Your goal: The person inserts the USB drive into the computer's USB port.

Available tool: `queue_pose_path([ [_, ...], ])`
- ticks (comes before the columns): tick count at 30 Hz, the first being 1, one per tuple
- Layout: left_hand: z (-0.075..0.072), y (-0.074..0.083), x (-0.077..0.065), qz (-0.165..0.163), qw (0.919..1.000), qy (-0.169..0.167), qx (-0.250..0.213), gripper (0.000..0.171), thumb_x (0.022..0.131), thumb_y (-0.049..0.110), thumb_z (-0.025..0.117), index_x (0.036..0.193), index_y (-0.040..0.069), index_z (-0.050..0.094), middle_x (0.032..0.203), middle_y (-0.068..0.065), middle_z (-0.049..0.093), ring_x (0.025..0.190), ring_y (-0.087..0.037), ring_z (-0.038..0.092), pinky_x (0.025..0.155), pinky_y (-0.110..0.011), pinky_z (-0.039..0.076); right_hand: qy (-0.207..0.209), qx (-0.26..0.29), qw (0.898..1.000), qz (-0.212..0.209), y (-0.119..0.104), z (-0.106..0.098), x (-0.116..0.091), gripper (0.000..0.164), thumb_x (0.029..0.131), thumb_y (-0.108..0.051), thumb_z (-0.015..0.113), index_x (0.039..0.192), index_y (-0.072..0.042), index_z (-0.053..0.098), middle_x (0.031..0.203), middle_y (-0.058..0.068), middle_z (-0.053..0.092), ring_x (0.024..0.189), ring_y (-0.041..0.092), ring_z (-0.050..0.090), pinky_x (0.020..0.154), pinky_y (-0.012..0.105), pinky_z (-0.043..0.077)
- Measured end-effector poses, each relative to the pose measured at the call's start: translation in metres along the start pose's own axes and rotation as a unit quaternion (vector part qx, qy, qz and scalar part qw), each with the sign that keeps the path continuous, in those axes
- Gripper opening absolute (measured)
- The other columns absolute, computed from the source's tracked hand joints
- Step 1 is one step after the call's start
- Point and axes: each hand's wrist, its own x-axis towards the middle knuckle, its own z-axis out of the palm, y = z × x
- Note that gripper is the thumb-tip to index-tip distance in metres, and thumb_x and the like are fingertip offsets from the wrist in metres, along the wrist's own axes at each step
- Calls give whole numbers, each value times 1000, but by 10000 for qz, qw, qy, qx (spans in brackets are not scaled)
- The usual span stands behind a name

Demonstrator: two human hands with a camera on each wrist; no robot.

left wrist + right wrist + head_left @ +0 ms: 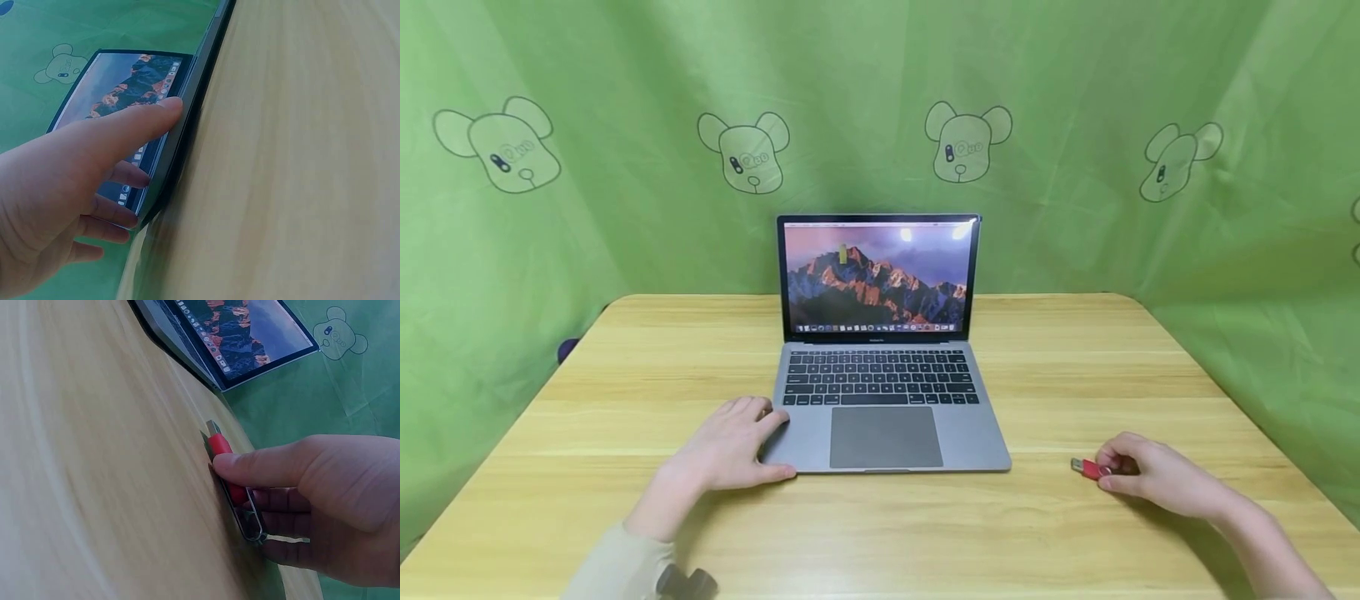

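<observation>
An open silver laptop stands on the wooden table, its screen lit with a mountain picture. My left hand rests at the laptop's front left corner. In the left wrist view its thumb lies along the front edge, while the other fingers extend loosely by the left side. To the right of the laptop, my right hand pinches a red USB flash drive between thumb and fingers, low over the table. The drive's metal plug points toward the laptop, and its metal swivel cover hangs back under the fingers.
The light wooden table extends around the laptop on all sides. Green curtains printed with bear heads hang close behind and beside it. A small dark purple object shows at the table's left edge.
</observation>
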Motion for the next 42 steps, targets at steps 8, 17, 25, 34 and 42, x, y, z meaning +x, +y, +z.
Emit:
queue_pose_path([
  [8,1,0,1,8,10000,-28,-8,75,74,63,61,123,7,56,118,-13,52,110,-31,48,100,-49,35,50,-134,9999,-33,-2,-4,9,13,86,-20,66,91,-10,59,79,-9,55,71,0,47,59,22,43],
  [17,1,1,0,28,10000,31,-89,73,74,61,63,122,7,57,116,-13,52,109,-30,48,99,-49,35,343,-166,9993,48,-5,-8,25,12,88,-18,63,93,-9,57,79,-5,54,71,3,46,59,23,42],
  [25,1,0,0,13,9999,32,-116,73,74,61,63,122,7,56,116,-13,52,108,-30,48,98,-49,37,696,-218,9972,160,-3,-9,41,9,89,-17,63,92,-10,58,84,-3,56,77,7,50,67,28,44],
  [34,0,-1,-1,10,9999,28,-123,73,74,62,62,123,8,56,117,-12,52,107,-30,48,96,-48,38,1011,-4,9944,306,3,-11,57,19,89,-19,63,100,-2,63,90,3,63,81,13,54,70,28,47],
  [42,0,-1,0,-7,9999,-41,-136,73,75,63,61,123,8,56,117,-12,52,107,-30,48,97,-48,38,1149,4,9923,457,7,-14,74,32,90,-23,62,108,4,63,98,14,64,92,29,57,80,45,46],
])
